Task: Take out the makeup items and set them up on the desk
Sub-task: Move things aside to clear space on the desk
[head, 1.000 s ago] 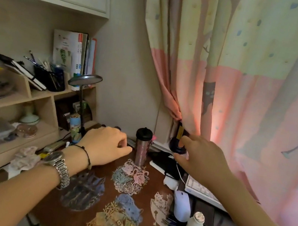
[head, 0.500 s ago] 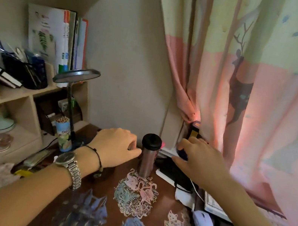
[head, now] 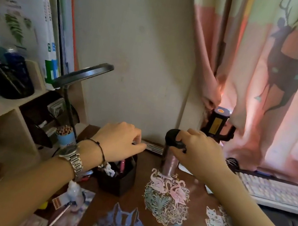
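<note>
Head view of a dark wooden desk [head: 133, 205]. The right hand [head: 199, 153] grips the black screw lid of a tall metallic pink tumbler [head: 170, 156] standing upright on a flamingo paper-cut decal [head: 167, 197]. The left hand [head: 119, 141], with a steel wristwatch [head: 73, 159] on its wrist, hovers with fingers curled above a black open-topped organiser box [head: 119, 177] — whether it pinches anything cannot be told. The box holds the makeup items, a pink stick [head: 122, 165] among them, and stands just left of the tumbler. A white keyboard [head: 277, 192] lies at right — beneath a pink deer-print curtain [head: 282, 76].
</note>
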Demonstrator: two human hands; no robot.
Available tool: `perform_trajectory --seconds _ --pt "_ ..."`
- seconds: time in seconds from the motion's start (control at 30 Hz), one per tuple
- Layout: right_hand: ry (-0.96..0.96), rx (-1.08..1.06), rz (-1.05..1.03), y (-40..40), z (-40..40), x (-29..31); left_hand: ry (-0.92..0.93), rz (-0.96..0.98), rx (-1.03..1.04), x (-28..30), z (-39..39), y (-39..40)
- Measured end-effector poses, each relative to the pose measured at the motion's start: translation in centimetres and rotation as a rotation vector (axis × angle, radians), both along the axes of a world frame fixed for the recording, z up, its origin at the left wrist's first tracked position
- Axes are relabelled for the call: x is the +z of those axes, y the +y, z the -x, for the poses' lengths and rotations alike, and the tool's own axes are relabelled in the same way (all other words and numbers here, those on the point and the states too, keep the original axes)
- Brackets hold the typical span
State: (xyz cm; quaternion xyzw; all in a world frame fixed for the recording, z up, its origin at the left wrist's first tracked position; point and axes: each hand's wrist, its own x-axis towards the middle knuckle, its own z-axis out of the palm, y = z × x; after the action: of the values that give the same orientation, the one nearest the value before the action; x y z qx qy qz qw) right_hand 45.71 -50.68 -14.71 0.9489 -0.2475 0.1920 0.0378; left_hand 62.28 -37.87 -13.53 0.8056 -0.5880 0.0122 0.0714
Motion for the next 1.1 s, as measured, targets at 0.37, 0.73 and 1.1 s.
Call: perform_trajectory --seconds 0.37,0.73,1.1 --pt "-0.029 0.098 0.035 -0.4 -2.1 -8.9 -0.169 0.179 -0.055 -8.0 -1.4 -0.3" --pt "0.057 0.078 0.101 4.5 1.4 -20.5 -0.259 0.252 -0.014 -18.8 1.8 5.7" --pt "0.085 0.118 0.097 16.6 4.9 -23.1 -0.209 0.240 0.082 -23.7 6.3 18.0"
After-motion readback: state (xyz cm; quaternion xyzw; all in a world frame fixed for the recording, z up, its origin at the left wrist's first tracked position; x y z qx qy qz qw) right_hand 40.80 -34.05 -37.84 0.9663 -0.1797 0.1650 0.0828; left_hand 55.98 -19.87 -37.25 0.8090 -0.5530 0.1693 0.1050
